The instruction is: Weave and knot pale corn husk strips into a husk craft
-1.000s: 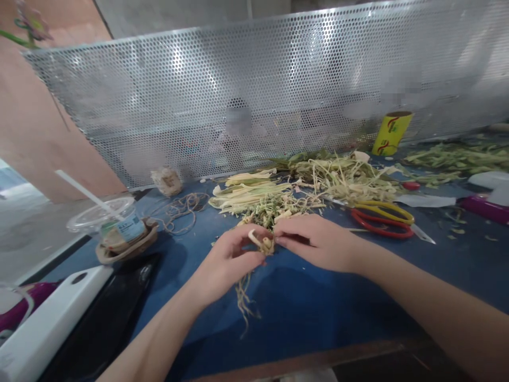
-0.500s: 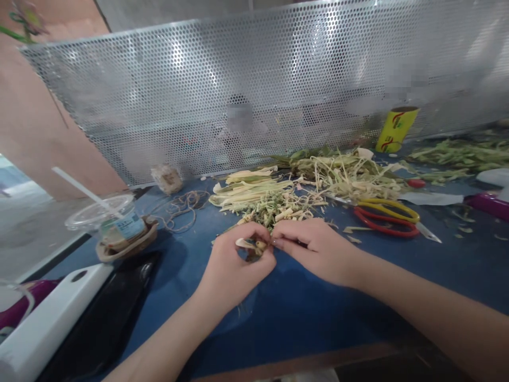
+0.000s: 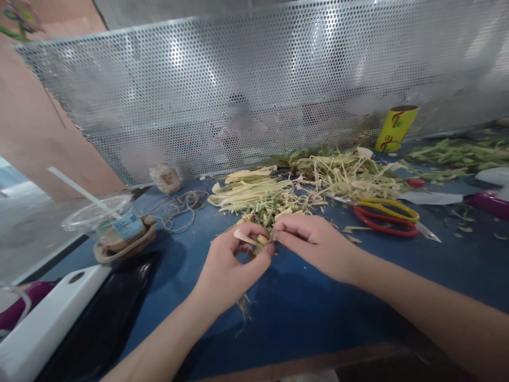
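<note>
My left hand [image 3: 228,270] is closed, thumb and fingers curled round a small bundle of pale dried plant pieces [image 3: 262,240]; a cream strip sticks up from it. Thin root-like fibres [image 3: 243,307] hang below this hand. The fingertips of my right hand [image 3: 318,244] are pinched together at the bundle's right side, close to the left fingertips. What exactly they grip there is too small to make out. Just beyond both hands lies a heap of chopped green and cream plant bits [image 3: 274,204], with flat corn husks [image 3: 250,188] behind it.
Scissors with red and yellow handles [image 3: 387,215] lie to the right. A larger heap of dry husk strips [image 3: 350,172] and a yellow tube [image 3: 397,127] stand before the perforated metal screen [image 3: 178,101]. At left are twine [image 3: 181,209], a plastic cup [image 3: 123,223] and a black tray [image 3: 107,313].
My left hand has turned slightly, and its thumb and fingers sit a little differently round the bundle. More of the hanging fibres shows below it. My right hand stays pinched beside it.
</note>
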`<state>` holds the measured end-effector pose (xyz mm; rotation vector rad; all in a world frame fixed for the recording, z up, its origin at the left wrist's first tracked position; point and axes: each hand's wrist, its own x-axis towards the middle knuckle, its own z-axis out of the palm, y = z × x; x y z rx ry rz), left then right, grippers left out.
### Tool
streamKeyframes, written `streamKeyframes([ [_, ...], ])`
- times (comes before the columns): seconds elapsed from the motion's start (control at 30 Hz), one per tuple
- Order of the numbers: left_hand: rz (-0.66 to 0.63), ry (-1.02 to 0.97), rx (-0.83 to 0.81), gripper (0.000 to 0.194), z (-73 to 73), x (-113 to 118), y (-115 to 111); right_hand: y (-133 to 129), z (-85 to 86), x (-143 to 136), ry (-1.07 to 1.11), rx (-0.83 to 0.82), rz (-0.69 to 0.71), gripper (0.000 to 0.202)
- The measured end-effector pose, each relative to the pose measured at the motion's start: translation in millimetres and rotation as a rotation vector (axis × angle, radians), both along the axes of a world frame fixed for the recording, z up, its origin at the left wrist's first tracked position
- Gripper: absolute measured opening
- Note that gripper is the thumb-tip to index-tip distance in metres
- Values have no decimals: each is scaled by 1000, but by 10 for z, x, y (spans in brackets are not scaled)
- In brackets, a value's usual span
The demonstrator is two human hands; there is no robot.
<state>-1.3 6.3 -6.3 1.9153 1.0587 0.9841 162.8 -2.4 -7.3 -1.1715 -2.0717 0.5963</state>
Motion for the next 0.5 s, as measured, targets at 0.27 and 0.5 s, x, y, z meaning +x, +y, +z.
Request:
streamKeyframes([
  [0.27,-4,-78,-171,7,-17,23,19,21,-14,26,-30,-7,53,22],
  [0.5,5,-137,-160,5,44,41,-40,16,-39,-53,136,-35,107,22],
])
